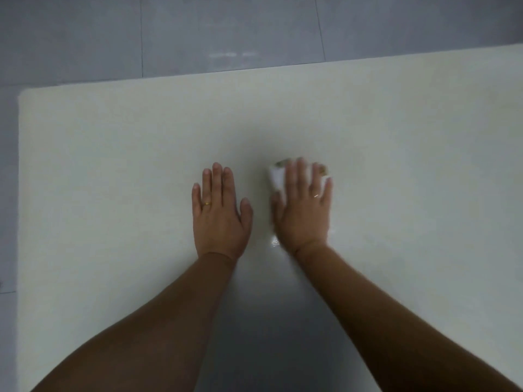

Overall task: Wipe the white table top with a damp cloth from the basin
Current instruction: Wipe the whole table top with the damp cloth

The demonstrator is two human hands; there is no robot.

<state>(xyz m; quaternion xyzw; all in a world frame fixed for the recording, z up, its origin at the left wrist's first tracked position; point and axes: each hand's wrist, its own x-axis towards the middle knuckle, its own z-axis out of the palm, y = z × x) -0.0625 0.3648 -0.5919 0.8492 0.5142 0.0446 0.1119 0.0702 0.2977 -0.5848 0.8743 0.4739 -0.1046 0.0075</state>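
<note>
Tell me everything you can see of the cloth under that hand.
The cloth is a white pad, soft-looking, with brownish marks along its far edge. It lies flat on the white table top, mostly covered by the right hand, whose straight fingers press on it. Only its left side and far edge show, slightly blurred.

Quick count: one white table [113, 165], one white cloth [276, 176], and two hands on it, a left hand [219, 210] and a right hand [304, 210]. Two rings too, one per hand: a gold ring [207, 204] and a shiny ring [316, 195]. One grey tiled floor [85, 38].
</note>
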